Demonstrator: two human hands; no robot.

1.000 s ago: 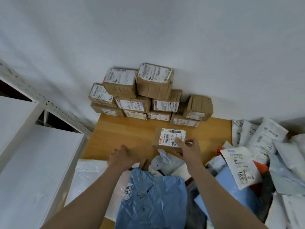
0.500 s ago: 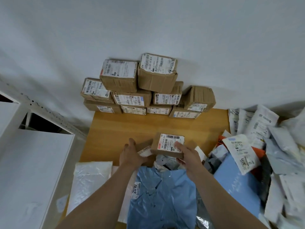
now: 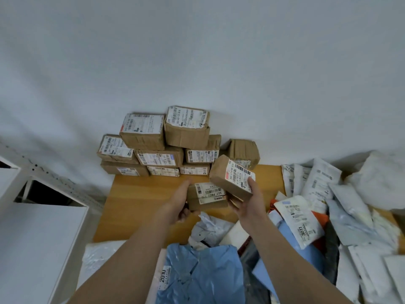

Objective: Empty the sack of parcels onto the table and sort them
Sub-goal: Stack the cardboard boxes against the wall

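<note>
Sorting was partly done. Brown boxes stood in a stack (image 3: pixel 164 145) against the wall at the far edge of the counter (image 3: pixel 140 200). The left hand (image 3: pixel 179 205) gripped a small box (image 3: pixel 208 195) low over the counter. The right hand (image 3: pixel 249 205) gripped a second box (image 3: pixel 230 177), tilted and raised just beside it. Both were probably bound for the stack. Still unsorted: a loose heap of bags (image 3: pixel 328 205) at the near and right side. No sack was in view, so emptying was judged finished.
</note>
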